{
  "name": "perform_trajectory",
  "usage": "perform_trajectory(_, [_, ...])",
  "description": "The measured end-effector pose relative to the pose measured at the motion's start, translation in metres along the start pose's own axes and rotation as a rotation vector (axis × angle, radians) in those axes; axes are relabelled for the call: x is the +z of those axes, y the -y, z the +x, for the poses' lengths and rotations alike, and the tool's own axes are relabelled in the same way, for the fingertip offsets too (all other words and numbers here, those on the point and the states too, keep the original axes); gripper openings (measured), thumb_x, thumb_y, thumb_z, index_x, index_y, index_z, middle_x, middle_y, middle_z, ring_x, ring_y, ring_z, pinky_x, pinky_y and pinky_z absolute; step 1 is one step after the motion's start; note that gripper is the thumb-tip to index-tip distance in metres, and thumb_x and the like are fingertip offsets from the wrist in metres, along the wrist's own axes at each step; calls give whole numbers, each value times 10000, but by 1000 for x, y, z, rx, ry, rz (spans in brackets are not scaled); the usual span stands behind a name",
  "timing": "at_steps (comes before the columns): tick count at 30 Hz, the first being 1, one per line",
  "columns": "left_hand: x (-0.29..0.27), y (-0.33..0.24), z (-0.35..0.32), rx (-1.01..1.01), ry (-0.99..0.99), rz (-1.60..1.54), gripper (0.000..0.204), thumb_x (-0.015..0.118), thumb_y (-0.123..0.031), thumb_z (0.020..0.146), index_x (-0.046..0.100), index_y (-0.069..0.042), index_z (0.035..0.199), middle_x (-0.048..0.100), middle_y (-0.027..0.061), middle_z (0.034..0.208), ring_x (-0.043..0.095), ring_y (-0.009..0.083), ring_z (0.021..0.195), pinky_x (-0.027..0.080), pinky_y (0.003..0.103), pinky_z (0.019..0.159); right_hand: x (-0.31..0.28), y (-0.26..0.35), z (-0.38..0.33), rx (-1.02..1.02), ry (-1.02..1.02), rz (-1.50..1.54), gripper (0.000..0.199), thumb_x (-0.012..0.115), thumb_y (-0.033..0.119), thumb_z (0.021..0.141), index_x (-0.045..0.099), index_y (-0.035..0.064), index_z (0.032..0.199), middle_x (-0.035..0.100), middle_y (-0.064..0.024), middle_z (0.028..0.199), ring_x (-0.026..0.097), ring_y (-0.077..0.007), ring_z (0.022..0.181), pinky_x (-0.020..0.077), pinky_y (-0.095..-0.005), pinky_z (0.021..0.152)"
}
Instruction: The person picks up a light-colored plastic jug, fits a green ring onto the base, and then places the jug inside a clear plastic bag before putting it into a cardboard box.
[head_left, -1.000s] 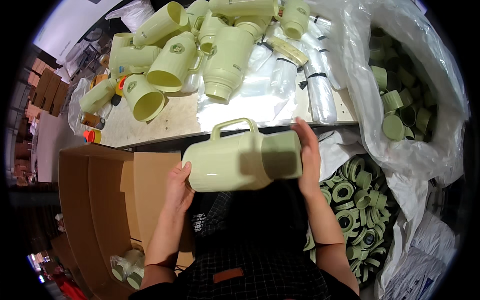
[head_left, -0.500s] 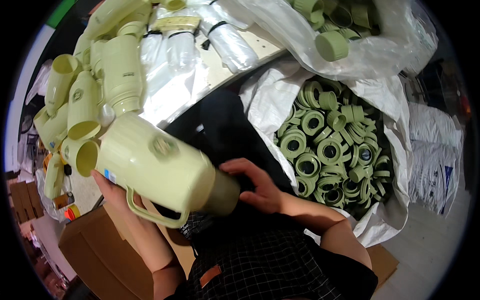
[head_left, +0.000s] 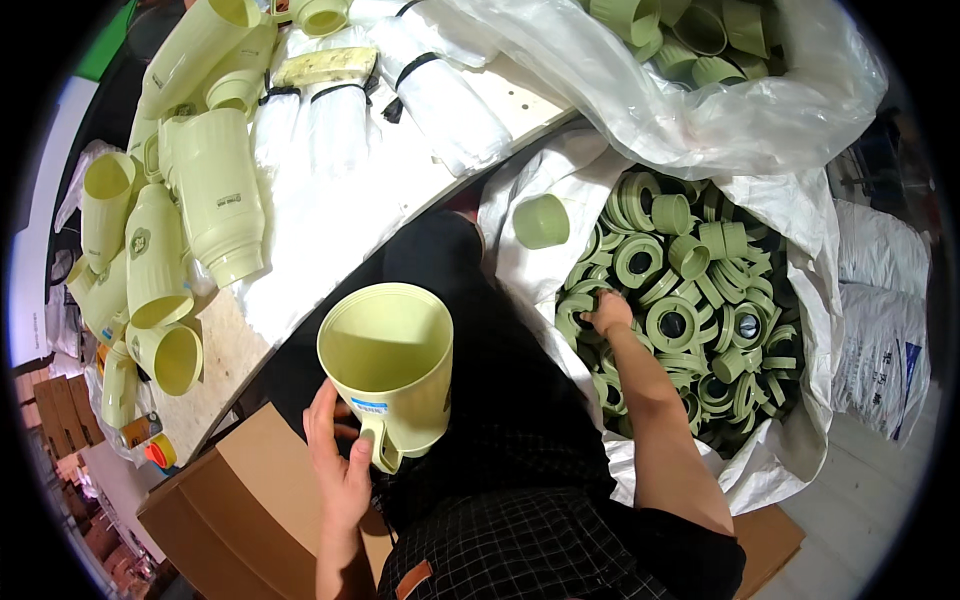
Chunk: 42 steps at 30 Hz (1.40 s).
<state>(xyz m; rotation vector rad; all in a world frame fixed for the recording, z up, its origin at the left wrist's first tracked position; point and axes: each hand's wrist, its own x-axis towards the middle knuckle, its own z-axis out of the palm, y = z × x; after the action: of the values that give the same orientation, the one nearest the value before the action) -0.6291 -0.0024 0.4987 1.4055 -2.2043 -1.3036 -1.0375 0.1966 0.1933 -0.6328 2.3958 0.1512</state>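
In my left hand [head_left: 340, 465] is a pale green thermos jug shell [head_left: 425, 385], its wide open end facing up and its handle beside my thumb. The inside looks hollow; its lower end is hidden. My right hand [head_left: 610, 313] reaches into a white woven sack [head_left: 555, 165] filled with green plastic rings [head_left: 672, 322]. Its fingers are closed at the rim of a ring near the sack's left side, their tips partly hidden. Above that hand, a green cup [head_left: 540, 222] rests against the sack's inner left edge.
Several pale green jug shells [head_left: 215, 190] crowd the table's left part, beside plastic-wrapped bundles [head_left: 440, 105]. A clear plastic bag [head_left: 690, 125] of green cups stands beyond the sack. A cardboard box [head_left: 230, 510] sits low on the left; white packs [head_left: 875, 330] stand at the right.
My left hand has turned the jug shell from lying sideways to open end up. My right hand has left it and moved right into the sack. A cup now lies on the sack's edge.
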Motion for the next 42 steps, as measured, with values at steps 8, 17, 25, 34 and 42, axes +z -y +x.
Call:
perform_trajectory(8, [37, 5, -22, 30, -189, -131, 656, 577, -214, 970, 299, 34, 1510, 439, 192, 1460, 504, 251, 1237, 395, 356, 1062, -90, 26, -86, -354, -484, 1058, 384, 710, 232, 904, 608, 3, 1194, 696, -113, 1127, 679, -308, 990, 529, -390, 878])
perform_trajectory(17, [9, 19, -22, 65, -161, -436, 529, 554, -373, 1016, 528, 34, 1352, 601, 168, 1350, 574, 241, 1231, 428, 369, 1055, -105, 152, -161, -769, -765, 758, 399, 666, 140, 881, 601, 21, 1256, 558, -118, 1028, 524, -291, 944, 442, -383, 852])
perform_trajectory(25, [4, 21, -12, 304, -73, -389, 467, 655, -10, 856, 571, -17, 1315, 585, 211, 1373, 573, 349, 1275, 433, 400, 1080, -140, 150, -186, -807, -262, 1098, 368, 586, 263, 975, 625, -37, 1185, 608, -119, 974, 568, -243, 916, 446, -328, 853])
perform_trajectory(34, [4, 40, -10, 229, 43, -605, 454, 648, -37, 901, 565, -13, 1347, 577, 157, 1409, 574, 246, 1274, 451, 365, 1065, -203, 195, -241, -1666, -194, 415, 624, 650, 506, 906, 653, -16, 1247, 569, -83, 832, 530, -242, 753, 432, -365, 686])
perform_trajectory(42, [13, 11, -42, 101, -34, -276, 526, 626, -136, 928, 468, -18, 1415, 544, 210, 1409, 587, 354, 1236, 465, 387, 1031, -203, 203, -263, -1471, -180, 391, 510, 550, 406, 987, 626, -7, 1277, 559, -115, 841, 540, -284, 775, 441, -380, 717])
